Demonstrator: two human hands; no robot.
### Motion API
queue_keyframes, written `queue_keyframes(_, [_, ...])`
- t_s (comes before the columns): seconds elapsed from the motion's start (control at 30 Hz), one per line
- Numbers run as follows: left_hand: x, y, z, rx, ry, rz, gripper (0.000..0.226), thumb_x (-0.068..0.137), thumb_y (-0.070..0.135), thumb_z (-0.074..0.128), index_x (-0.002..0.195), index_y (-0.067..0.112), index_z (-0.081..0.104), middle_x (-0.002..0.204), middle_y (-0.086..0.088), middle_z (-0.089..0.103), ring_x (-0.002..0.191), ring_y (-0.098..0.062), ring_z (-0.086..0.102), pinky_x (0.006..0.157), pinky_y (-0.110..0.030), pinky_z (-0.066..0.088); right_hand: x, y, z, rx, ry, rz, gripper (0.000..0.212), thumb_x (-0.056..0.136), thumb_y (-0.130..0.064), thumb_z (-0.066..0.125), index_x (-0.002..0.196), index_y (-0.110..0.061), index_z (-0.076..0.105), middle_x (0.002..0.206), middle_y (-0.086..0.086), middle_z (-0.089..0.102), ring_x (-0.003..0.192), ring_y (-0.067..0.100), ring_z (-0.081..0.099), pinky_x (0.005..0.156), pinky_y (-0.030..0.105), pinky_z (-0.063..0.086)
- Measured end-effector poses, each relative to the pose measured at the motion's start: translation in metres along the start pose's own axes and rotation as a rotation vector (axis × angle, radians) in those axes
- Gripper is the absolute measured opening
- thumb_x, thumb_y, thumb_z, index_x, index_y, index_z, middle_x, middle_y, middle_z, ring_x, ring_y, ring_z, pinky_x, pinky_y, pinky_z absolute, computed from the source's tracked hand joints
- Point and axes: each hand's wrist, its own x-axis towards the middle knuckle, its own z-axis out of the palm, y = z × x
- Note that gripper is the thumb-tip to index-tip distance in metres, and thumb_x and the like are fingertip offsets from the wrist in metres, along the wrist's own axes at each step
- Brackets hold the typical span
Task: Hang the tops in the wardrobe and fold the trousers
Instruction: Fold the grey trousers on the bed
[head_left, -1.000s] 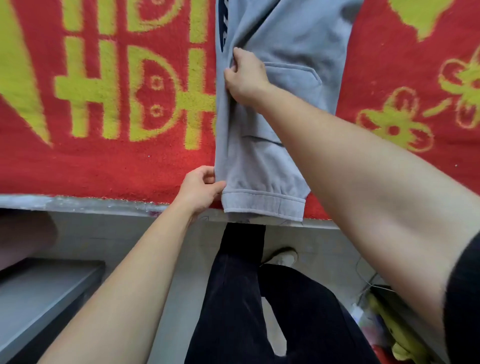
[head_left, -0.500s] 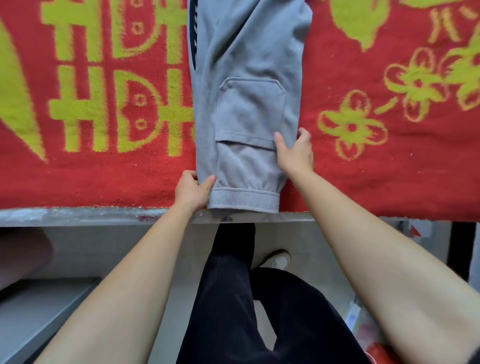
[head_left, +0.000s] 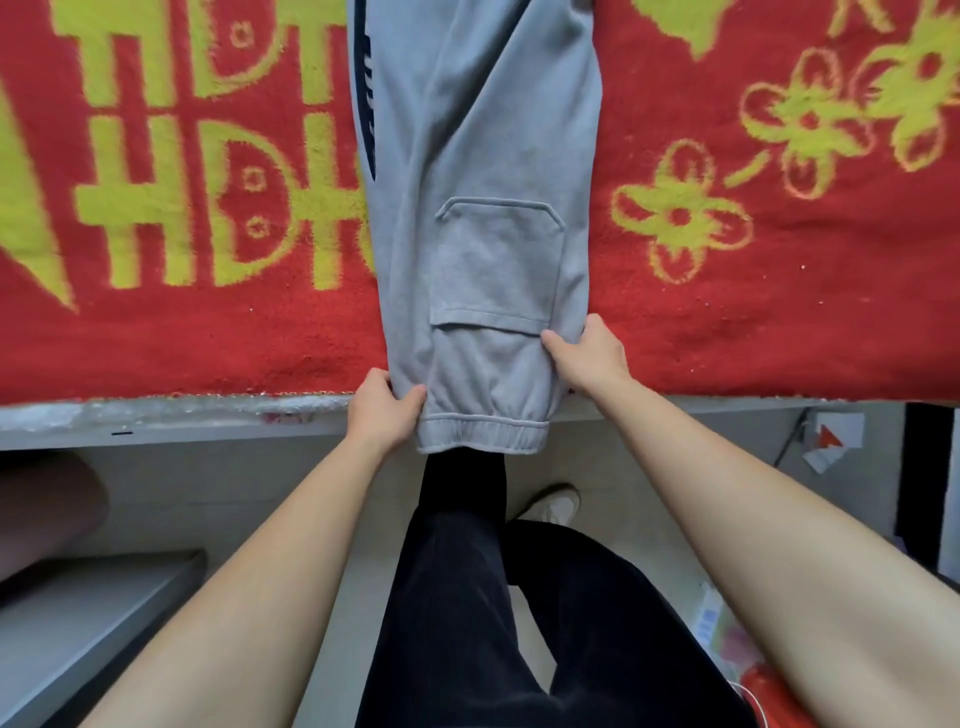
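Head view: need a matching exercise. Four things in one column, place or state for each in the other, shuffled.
Things
1. grey fleece cargo trousers
2. red blanket with yellow pattern
3. left hand
4. right hand

Places or states
A. pinches the leg's right edge, level with the pocket's lower seam
B. grips the leg's left edge, just above the cuff
C. lies flat, cuff reaching past the blanket's near edge
D. spread out beneath the garment

Pairs: 1-C, 2-D, 3-B, 4-A

grey trousers (head_left: 483, 208), flat, cuff overhanging edge
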Motion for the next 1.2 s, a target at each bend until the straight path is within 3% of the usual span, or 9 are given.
queue_keyframes(0.1, [0.008, 0.025, -0.005, 0.036, 0.165, 0.052, 0.044, 0.086, 0.026, 0.064, 0.124, 0.008, 0.048, 0.125, -0.015, 0.052, 0.115, -0.033, 0.052, 0.096, -0.041, 0.042, 0.007, -0.023, -0.010, 0.114, 0.263, -0.074, 0.064, 0.086, -0.034, 0.062, 0.143, -0.014, 0.041, 0.140, 0.014, 0.044, 0.127, 0.034, 0.048, 0.102, 0.038, 0.039])
queue_keyframes(0.23, [0.032, 0.072, -0.027, 0.026, 0.342, 0.272, 0.037, 0.093, 0.021, 0.054, 0.128, 0.011, 0.051, 0.128, -0.013, 0.050, 0.117, -0.030, 0.052, 0.099, -0.042, 0.041, 0.033, -0.074, -0.036, 0.188, 0.470, -0.243, 0.054, 0.087, -0.019, 0.057, 0.140, -0.011, 0.048, 0.135, 0.015, 0.047, 0.123, 0.030, 0.050, 0.102, 0.029, 0.032])
queue_keyframes(0.4, [0.086, 0.150, -0.061, -0.001, 0.347, 0.433, 0.035, 0.095, 0.027, 0.058, 0.125, 0.009, 0.054, 0.122, -0.011, 0.055, 0.111, -0.027, 0.056, 0.097, -0.042, 0.044, 0.079, -0.157, -0.066, 0.232, 0.437, -0.384, 0.037, 0.092, -0.008, 0.051, 0.127, -0.008, 0.060, 0.122, 0.012, 0.061, 0.105, 0.024, 0.061, 0.095, 0.021, 0.036])
queue_keyframes(0.6, [0.140, 0.220, -0.086, -0.020, 0.256, 0.421, 0.040, 0.094, 0.045, 0.058, 0.121, 0.015, 0.060, 0.102, 0.005, 0.062, 0.103, -0.021, 0.061, 0.088, -0.032, 0.046, 0.137, -0.259, -0.093, 0.162, 0.428, -0.465, 0.030, 0.096, -0.017, 0.051, 0.121, -0.013, 0.068, 0.120, 0.005, 0.071, 0.115, 0.020, 0.063, 0.104, 0.025, 0.040])
queue_keyframes(0.77, [0.164, 0.235, -0.094, -0.057, 0.179, 0.418, 0.035, 0.087, 0.048, 0.067, 0.109, 0.021, 0.072, 0.089, 0.010, 0.067, 0.095, -0.016, 0.066, 0.089, -0.031, 0.050, 0.186, -0.311, -0.099, 0.135, 0.494, -0.392, 0.030, 0.095, -0.039, 0.054, 0.111, -0.019, 0.069, 0.108, -0.002, 0.073, 0.109, 0.018, 0.064, 0.091, 0.024, 0.040])
queue_keyframes(0.87, [0.173, 0.237, -0.095, -0.157, 0.088, 0.406, 0.019, 0.085, 0.036, 0.074, 0.097, 0.022, 0.078, 0.093, 0.005, 0.076, 0.094, -0.012, 0.070, 0.091, -0.036, 0.053, 0.208, -0.328, -0.101, 0.173, 0.528, -0.282, 0.047, 0.091, -0.049, 0.060, 0.124, -0.017, 0.056, 0.119, -0.001, 0.069, 0.117, 0.019, 0.060, 0.093, 0.025, 0.039])
queue_keyframes(1.0, [0.175, 0.240, -0.099, -0.234, 0.063, 0.399, 0.013, 0.086, 0.029, 0.074, 0.093, 0.019, 0.080, 0.091, 0.004, 0.077, 0.090, -0.011, 0.071, 0.089, -0.036, 0.055, 0.225, -0.340, -0.112, 0.170, 0.518, -0.146, 0.033, 0.092, -0.031, 0.056, 0.120, -0.015, 0.060, 0.123, 0.003, 0.067, 0.119, 0.022, 0.060, 0.095, 0.026, 0.041])
queue_keyframes(1.1, [0.170, 0.239, -0.110, -0.356, 0.138, 0.420, 0.014, 0.089, 0.026, 0.072, 0.093, 0.015, 0.079, 0.089, 0.005, 0.075, 0.085, -0.008, 0.069, 0.085, -0.029, 0.054, 0.218, -0.365, -0.112, 0.179, 0.531, -0.409, 0.011, 0.090, -0.019, 0.049, 0.101, -0.020, 0.052, 0.093, -0.002, 0.059, 0.093, 0.014, 0.055, 0.090, 0.027, 0.041])
queue_keyframes(1.2, [0.168, 0.232, -0.122, -0.439, 0.229, 0.396, 0.011, 0.091, 0.024, 0.070, 0.091, 0.016, 0.077, 0.084, 0.010, 0.073, 0.074, 0.000, 0.064, 0.075, -0.018, 0.050, 0.206, -0.403, -0.098, 0.147, 0.483, -0.639, 0.028, 0.090, -0.018, 0.048, 0.116, -0.018, 0.059, 0.093, 0.000, 0.053, 0.087, 0.012, 0.047, 0.082, 0.023, 0.038])
